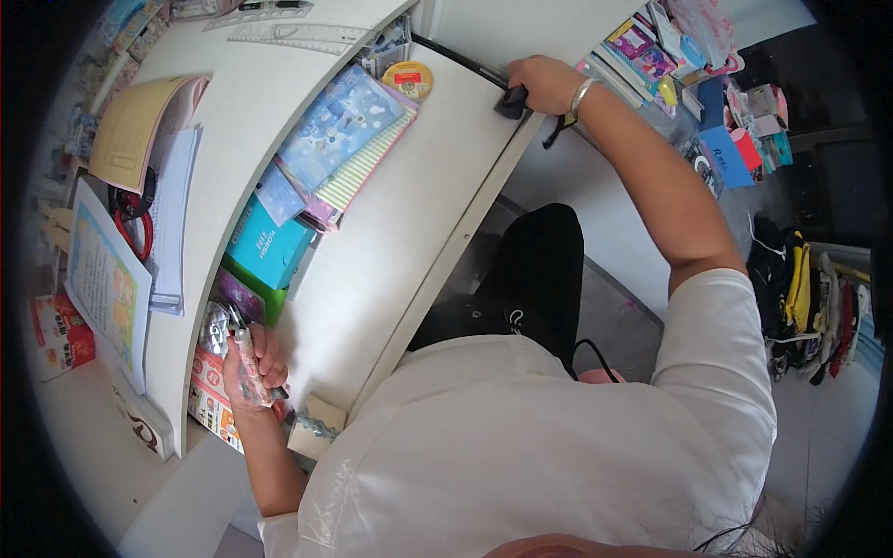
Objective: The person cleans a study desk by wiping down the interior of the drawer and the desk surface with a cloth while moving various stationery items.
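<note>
My left hand (256, 370) is closed around a small bunch of pens (249, 358), one with a pink pattern, over the near left end of an open white drawer (391, 177). At the drawer's far right corner my right hand (544, 84) is closed on a small black item (511, 103), whose kind I cannot make out. A teal box (270, 244), a blue patterned notebook (339, 126) and a striped notebook (363, 172) lie along the drawer's left side. Beside my left wrist is a cream-coloured block (316, 426) with a grey-blue band.
The white desktop (219, 70) overhangs the drawer, with a clear ruler (298, 35), a tan folder (139, 130) and a printed sheet (110, 279) on it. A round yellow tin or roll (407, 80) sits at the drawer's back. Books (642, 51) are stacked beyond my right hand.
</note>
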A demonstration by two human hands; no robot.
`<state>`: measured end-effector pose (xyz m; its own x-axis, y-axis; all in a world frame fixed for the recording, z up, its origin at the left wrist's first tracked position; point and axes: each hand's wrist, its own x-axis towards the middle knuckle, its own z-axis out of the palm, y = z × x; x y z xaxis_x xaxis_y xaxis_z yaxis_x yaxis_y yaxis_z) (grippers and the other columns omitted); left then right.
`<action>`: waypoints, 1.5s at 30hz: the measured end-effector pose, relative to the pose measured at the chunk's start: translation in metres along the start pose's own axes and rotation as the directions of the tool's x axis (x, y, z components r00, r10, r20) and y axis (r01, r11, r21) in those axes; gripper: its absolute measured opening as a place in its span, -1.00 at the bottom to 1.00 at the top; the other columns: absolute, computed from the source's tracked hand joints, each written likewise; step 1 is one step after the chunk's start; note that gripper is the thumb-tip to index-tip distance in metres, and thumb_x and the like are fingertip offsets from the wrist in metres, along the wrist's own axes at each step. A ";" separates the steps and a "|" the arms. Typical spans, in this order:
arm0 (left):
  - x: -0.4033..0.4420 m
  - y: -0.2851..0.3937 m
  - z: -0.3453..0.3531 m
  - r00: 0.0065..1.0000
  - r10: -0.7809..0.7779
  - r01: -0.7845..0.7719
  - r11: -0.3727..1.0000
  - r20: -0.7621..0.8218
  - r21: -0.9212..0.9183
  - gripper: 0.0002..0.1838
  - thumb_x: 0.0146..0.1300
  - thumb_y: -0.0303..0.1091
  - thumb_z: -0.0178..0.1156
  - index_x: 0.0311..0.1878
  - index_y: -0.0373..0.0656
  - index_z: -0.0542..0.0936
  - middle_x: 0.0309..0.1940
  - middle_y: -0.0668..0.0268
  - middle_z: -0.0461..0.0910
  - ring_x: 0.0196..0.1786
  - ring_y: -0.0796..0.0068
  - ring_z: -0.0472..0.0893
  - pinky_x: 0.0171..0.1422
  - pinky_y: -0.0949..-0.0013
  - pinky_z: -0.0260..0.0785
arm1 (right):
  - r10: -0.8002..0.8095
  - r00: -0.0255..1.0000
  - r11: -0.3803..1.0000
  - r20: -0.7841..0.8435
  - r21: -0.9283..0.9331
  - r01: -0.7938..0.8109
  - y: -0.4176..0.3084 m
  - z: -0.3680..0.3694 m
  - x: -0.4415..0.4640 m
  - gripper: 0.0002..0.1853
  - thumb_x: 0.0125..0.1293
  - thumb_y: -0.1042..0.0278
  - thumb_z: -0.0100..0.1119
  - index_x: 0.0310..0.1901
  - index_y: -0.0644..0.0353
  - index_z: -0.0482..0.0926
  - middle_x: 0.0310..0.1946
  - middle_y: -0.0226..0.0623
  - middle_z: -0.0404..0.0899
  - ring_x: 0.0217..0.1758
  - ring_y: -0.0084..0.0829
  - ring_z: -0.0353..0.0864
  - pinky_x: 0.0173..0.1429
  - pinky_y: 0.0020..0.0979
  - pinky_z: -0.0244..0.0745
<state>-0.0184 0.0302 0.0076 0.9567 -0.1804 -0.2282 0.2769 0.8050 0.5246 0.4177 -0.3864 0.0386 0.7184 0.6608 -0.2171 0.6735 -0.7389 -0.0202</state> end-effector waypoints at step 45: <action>-0.059 0.065 0.075 0.953 0.302 -0.303 0.935 0.033 0.187 -0.51 0.53 0.11 -0.11 -0.29 -0.18 0.33 -0.55 0.36 0.30 -0.65 0.61 0.34 -0.66 0.55 0.18 | -0.434 0.866 0.862 0.249 0.395 0.318 -0.172 -0.079 -0.029 -0.62 0.06 0.35 0.29 -0.07 0.33 0.61 -0.20 -0.05 0.68 -0.15 -0.15 0.64 0.02 -0.25 0.51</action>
<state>-0.0496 0.0508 0.1169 0.9981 0.0524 -0.0319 -0.0140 0.7011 0.7129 0.2947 -0.2685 0.1253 0.2868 0.8601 -0.4218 0.7402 -0.4785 -0.4724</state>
